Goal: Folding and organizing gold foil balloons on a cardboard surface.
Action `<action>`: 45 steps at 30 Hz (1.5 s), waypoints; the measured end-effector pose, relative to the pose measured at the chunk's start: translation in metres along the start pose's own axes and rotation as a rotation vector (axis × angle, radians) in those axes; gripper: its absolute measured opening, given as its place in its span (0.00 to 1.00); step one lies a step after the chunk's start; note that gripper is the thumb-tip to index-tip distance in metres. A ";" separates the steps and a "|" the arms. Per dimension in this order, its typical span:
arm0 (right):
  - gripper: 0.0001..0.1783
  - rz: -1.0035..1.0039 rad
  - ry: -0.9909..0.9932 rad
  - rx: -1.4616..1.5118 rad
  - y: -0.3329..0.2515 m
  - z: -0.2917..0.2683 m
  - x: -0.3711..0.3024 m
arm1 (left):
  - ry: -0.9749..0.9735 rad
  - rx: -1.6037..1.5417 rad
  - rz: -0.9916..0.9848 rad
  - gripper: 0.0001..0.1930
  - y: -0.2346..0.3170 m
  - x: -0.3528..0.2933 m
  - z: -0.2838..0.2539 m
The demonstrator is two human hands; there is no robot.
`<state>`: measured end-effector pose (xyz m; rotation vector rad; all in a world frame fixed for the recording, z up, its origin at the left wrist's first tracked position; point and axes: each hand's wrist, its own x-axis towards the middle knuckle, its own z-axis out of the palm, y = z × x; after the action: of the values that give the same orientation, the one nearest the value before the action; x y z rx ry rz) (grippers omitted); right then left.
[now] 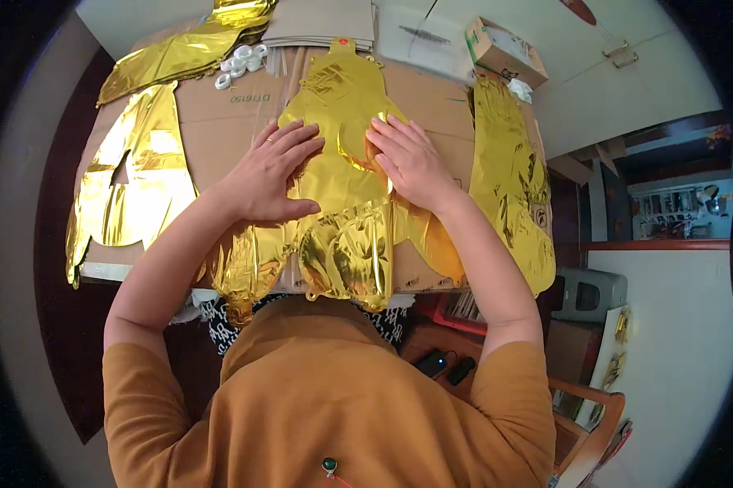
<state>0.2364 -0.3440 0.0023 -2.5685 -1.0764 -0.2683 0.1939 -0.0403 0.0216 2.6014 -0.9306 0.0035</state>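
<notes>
Gold foil shape point(342, 191) is lying flat on a cardboard-covered table point(436, 89), directly before a seated person, its long axis running from the far side toward the wearer. Its narrow, tabbed end is pointing away; its wider, lobed end is reaching the near edge. The left hand point(281, 171) is resting palm down on the foil, fingers extended and thumb spread wide, gripping nothing. The right hand point(411, 161) is lying opposite, fingers outstretched beside a raised fold; whether its thumb is pinching foil, one cannot tell. White rolls point(240, 61) are sitting beyond, to the left.
</notes>
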 end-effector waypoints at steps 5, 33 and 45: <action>0.23 -0.037 0.014 0.001 0.003 0.003 0.001 | 0.021 -0.013 0.007 0.51 -0.002 -0.001 0.001; 0.24 -0.004 -0.008 0.008 0.002 0.004 0.001 | 0.218 -0.013 0.061 0.35 0.013 0.018 -0.010; 0.21 0.126 0.025 0.398 0.010 0.001 -0.002 | 0.307 -0.108 0.278 0.19 -0.003 0.094 0.038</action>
<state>0.2425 -0.3514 -0.0010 -2.2550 -0.8545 -0.0469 0.2649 -0.1090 -0.0027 2.2688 -1.1297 0.4018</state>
